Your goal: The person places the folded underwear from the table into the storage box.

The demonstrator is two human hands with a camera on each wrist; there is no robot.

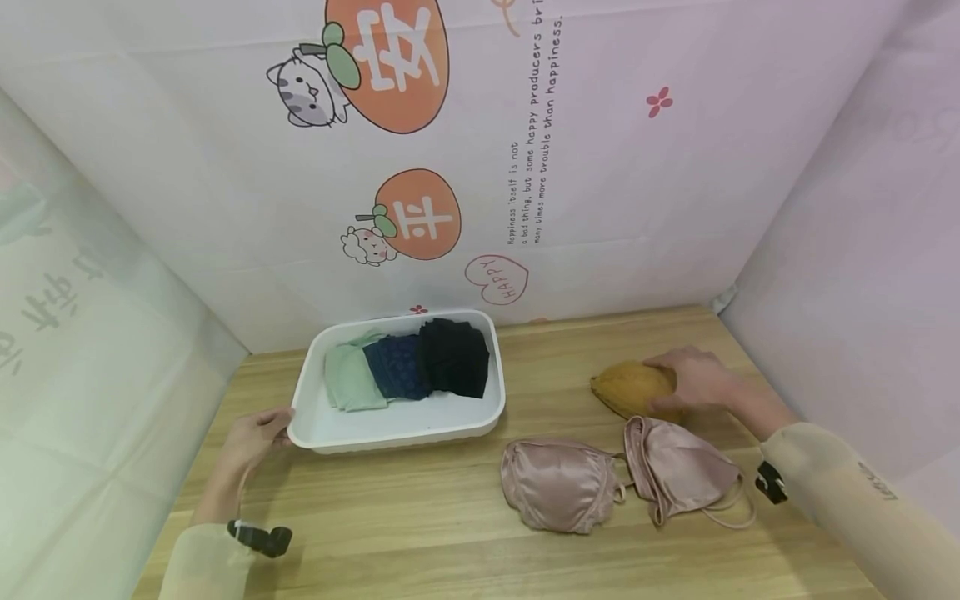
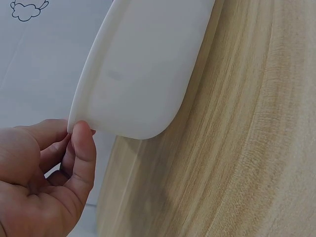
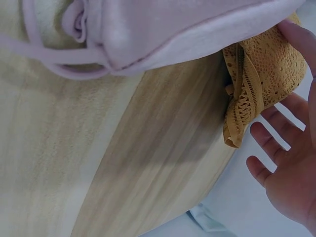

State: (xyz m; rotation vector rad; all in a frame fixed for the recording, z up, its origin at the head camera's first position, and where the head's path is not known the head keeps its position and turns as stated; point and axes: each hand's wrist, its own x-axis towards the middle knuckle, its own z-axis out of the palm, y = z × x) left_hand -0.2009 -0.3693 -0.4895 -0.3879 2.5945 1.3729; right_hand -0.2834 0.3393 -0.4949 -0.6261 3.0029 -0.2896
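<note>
In the head view my left hand (image 1: 257,435) pinches the front left corner of a white plastic bin (image 1: 405,428). The left wrist view shows thumb and fingers meeting at the bin's rim (image 2: 84,94). Over on the right, my right hand (image 1: 693,379) holds a mustard lace bra (image 1: 630,389) at its right end. Its thumb lies along one side of the cup (image 3: 276,64) and fingers are on the other, the lower fingers loosely bent. A pink satin bra (image 1: 562,487) lies nearer, its two cups side by side with straps between and at the right.
Inside the bin lie folded cloth pieces: mint green (image 1: 352,377), navy (image 1: 397,367) and black (image 1: 453,358). All stands on a wood-grain table (image 1: 390,533). A printed white cloth wall (image 1: 600,208) rises behind, with plain sides left and right.
</note>
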